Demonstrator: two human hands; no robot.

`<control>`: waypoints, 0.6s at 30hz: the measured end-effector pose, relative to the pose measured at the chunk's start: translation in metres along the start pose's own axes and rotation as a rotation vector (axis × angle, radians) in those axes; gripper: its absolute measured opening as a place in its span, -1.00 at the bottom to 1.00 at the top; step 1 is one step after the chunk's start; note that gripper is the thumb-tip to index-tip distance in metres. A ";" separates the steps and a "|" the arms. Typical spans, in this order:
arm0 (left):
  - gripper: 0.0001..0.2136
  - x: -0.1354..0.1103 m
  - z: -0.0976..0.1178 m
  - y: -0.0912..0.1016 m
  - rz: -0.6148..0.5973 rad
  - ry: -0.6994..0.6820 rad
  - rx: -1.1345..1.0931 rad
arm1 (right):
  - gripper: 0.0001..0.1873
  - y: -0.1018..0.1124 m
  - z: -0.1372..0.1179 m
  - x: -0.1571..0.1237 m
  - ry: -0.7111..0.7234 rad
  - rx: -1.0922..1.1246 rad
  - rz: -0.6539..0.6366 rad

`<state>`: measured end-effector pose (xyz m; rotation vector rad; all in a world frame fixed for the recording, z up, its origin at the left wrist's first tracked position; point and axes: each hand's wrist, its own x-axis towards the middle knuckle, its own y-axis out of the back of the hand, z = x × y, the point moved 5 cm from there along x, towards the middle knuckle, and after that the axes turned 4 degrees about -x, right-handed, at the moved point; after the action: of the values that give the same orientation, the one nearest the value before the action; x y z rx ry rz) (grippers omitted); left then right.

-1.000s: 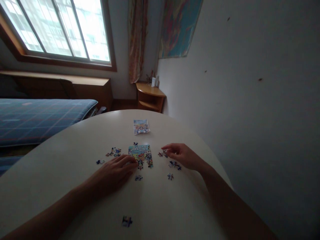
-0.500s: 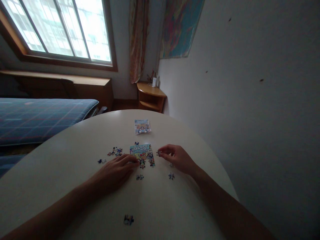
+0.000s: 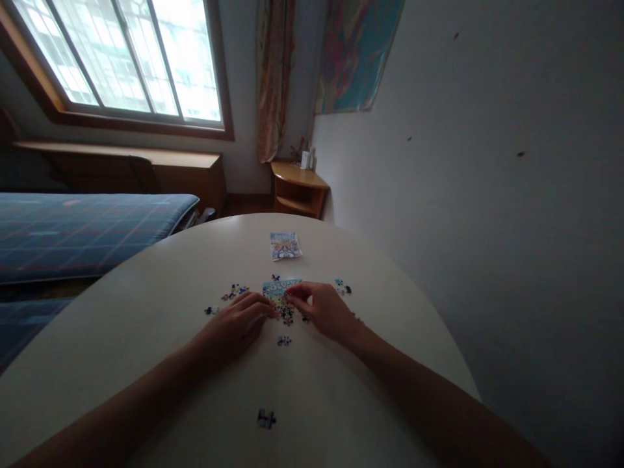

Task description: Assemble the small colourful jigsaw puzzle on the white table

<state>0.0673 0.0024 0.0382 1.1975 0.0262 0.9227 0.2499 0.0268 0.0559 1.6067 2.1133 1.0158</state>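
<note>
A partly joined jigsaw puzzle [image 3: 272,286] with a bright printed picture lies on the white table. My left hand [image 3: 245,316] rests at its left edge, palm down, with fingers stretched out and fingertips touching the lower left of the puzzle. Over the puzzle's right part is my right hand [image 3: 322,309], thumb and forefinger pinched on a small puzzle piece that they mostly hide. Much of the puzzle's right side is covered by this hand. Below the puzzle lies a loose piece [image 3: 284,340]; another piece [image 3: 266,418] is close to me.
Several loose pieces [image 3: 236,292] lie left of the puzzle, and others [image 3: 343,286] lie to its right. Beyond it is a printed packet [image 3: 285,246]. The round table [image 3: 160,286] has a wall on its right and a plaid mattress [image 3: 88,234] at left.
My right hand has moved left from beside the puzzle to over it, carrying the puzzle piece. Loose pieces it hid on the right now show. My left hand stays at the puzzle's edge.
</note>
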 end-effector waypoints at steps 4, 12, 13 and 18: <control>-0.81 -0.002 -0.009 0.002 0.053 0.085 0.063 | -0.84 -0.010 -0.004 -0.003 0.062 -0.110 0.019; -0.81 -0.001 -0.011 -0.001 -0.007 0.124 0.086 | -0.82 -0.018 -0.004 -0.023 0.133 -0.097 0.009; -0.81 -0.001 -0.011 -0.001 -0.010 0.127 0.079 | -0.81 -0.018 -0.005 -0.023 0.136 -0.086 0.006; -0.82 0.000 -0.010 -0.001 -0.021 0.130 0.031 | -0.82 -0.016 -0.009 -0.024 0.138 -0.028 0.016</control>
<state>0.0631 0.0100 0.0332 1.1624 0.1579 0.9840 0.2409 -0.0004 0.0471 1.5852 2.1665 1.1870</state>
